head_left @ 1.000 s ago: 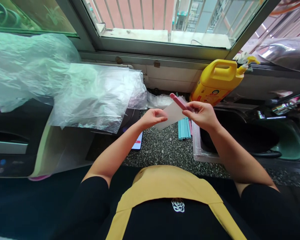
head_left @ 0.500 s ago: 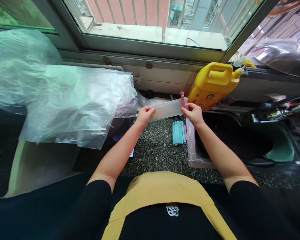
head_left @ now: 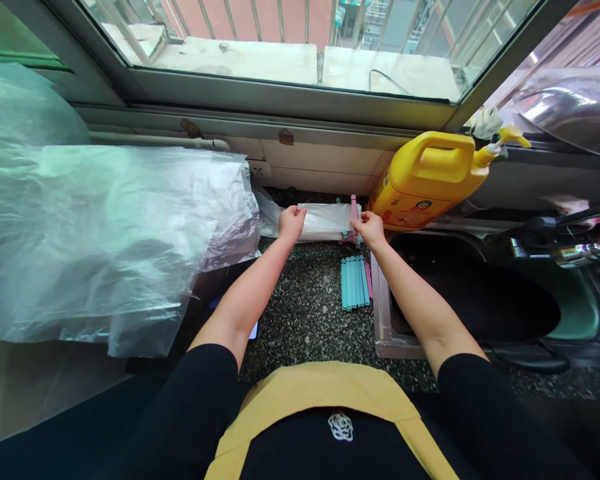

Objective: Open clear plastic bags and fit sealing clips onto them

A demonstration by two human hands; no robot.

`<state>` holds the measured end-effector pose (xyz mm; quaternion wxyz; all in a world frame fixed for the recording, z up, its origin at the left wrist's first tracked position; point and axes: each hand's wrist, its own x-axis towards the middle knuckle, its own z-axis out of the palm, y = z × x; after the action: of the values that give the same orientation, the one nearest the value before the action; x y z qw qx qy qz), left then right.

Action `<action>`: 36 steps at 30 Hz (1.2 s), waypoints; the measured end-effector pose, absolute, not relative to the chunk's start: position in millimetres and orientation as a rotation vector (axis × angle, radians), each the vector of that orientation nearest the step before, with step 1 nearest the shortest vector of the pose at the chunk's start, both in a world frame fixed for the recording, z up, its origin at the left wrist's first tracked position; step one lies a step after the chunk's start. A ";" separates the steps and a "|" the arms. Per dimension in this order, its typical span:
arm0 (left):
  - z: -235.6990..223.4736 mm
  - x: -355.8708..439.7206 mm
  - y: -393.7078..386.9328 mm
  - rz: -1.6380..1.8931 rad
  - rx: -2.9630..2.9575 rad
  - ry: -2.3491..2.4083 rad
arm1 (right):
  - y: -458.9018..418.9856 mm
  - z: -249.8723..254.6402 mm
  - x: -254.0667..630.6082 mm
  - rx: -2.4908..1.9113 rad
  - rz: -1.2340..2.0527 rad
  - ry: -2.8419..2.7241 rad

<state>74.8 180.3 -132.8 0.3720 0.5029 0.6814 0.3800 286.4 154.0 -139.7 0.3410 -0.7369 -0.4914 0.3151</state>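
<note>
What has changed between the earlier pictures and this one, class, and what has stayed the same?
The clear bag has moved toward the back of the counter, its slant now levelled, with the pink strip at its right end. The left hand and right hand let nothing go. The teal strips and yellow jug stayed put.

A home kitchen is shown: a speckled countertop (head_left: 305,320) is set beneath a barred window (head_left: 280,60), and at the right a sink (head_left: 575,307) is fitted with a metal faucet (head_left: 570,252).
</note>
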 end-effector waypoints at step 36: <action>-157.7 64.8 187.7 0.758 1.251 1.885 | 159.0 -161.3 282.9 -2.155 0.795 -1.479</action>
<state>64.8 187.7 -157.7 0.3689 0.4875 0.7342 0.2953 282.9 159.0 -161.3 0.2034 -0.7723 -0.5301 0.2850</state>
